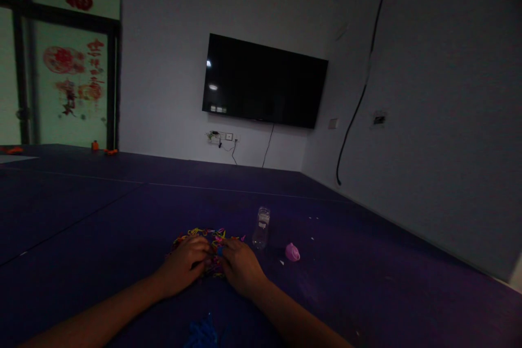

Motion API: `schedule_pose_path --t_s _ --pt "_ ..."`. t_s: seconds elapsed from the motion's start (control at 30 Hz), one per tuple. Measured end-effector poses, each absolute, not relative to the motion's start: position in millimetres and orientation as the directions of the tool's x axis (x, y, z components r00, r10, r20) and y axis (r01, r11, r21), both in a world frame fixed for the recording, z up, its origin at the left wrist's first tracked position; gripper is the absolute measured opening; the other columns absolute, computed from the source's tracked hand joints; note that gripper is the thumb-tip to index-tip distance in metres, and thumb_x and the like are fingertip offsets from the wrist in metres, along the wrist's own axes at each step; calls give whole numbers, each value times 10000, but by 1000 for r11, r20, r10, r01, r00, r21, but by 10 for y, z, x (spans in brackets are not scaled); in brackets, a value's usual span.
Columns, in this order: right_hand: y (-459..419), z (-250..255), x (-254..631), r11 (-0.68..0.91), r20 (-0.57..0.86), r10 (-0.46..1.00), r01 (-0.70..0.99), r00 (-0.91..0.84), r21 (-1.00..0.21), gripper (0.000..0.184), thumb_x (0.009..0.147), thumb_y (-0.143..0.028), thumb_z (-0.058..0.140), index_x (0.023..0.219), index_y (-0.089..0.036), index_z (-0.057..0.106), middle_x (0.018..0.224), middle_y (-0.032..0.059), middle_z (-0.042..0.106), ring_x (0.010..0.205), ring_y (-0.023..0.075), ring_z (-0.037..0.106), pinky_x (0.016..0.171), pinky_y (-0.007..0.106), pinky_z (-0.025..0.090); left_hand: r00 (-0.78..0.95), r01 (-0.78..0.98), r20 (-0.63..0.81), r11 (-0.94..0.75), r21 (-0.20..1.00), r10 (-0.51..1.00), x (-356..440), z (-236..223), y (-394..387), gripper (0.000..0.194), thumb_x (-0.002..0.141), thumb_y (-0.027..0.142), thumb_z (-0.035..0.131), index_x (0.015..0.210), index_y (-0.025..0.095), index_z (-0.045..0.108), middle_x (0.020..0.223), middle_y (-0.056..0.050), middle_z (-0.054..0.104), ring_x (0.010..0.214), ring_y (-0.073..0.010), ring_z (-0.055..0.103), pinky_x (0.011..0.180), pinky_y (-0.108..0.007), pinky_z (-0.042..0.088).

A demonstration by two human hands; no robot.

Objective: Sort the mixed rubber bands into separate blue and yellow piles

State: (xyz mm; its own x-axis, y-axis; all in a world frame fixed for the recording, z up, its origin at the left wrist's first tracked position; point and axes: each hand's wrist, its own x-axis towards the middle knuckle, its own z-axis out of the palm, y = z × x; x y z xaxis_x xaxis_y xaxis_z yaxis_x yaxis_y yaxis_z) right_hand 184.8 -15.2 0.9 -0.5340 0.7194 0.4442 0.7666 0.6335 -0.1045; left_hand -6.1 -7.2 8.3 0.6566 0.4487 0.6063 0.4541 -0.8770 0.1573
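A pile of small, thin, many-coloured loop-like pieces (198, 232) lies on the dark purple surface; I cannot make out their exact kind. My left hand (185, 265) rests over its left side, fingers bent onto the pieces and the thumb apart from them. From the right, my right hand (243, 265) reaches in, with a small blue piece (220, 250) at its closed fingertips. Both hands' fingertips nearly meet, hiding the pile's middle. Nearer to me, between the forearms, is a heap of similar blue pieces (202, 333).
A clear bottle (261, 228) stands just beyond my right hand. Right of it lies a pink rounded cap-like object (292, 252), with small white scraps around. Orange objects (110, 151) sit at the far left edge. A television (265, 81) hangs on the wall.
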Motion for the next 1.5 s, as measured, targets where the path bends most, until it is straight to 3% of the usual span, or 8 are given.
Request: schedule_pose_path --t_s 0.13,0.27,0.6,0.83,1.13,1.5 --pt "-146 5 1849 617 436 731 782 -525 -92 165 811 -146 458 873 -158 611 1068 80 597 983 206 539 847 323 409 617 463 644 -870 168 452 -66 70 -54 210 801 107 458 757 197 643 836 -28 642 869 -188 561 810 -349 429" --pt "-144 -8 1846 603 466 729 793 -502 -87 175 806 -133 458 891 -167 608 1026 75 614 960 210 553 832 331 422 574 465 672 -862 203 468 -71 72 -48 211 855 160 433 827 201 639 848 -28 645 849 -182 572 775 -334 447" --pt "-168 4 1841 630 576 672 768 -466 -113 246 825 -122 441 1011 -178 591 1129 82 587 1024 204 538 868 340 426 530 458 698 -855 242 481 -80 59 -17 242 869 151 403 867 190 643 892 -44 646 863 -175 578 781 -314 463" --pt "-177 -12 1832 664 574 622 747 -532 -27 180 833 -148 464 936 -163 612 1162 83 575 1038 216 530 885 356 422 524 440 711 -864 245 469 -72 92 -63 230 881 178 416 938 200 638 925 -42 631 877 -172 571 780 -315 467" --pt "-169 -30 1840 720 524 581 694 -623 27 218 828 -151 473 991 -168 617 1234 82 533 1081 203 512 928 342 403 553 441 699 -871 215 453 -58 97 -97 243 866 134 423 937 204 644 965 -54 635 922 -184 569 810 -322 465" --pt "-123 -66 1837 698 532 605 716 -592 4 209 846 -166 452 976 -164 617 1198 86 558 1043 200 538 910 328 420 511 450 736 -868 212 445 -77 69 -66 245 880 161 405 954 197 636 949 -55 640 907 -184 577 807 -322 466"
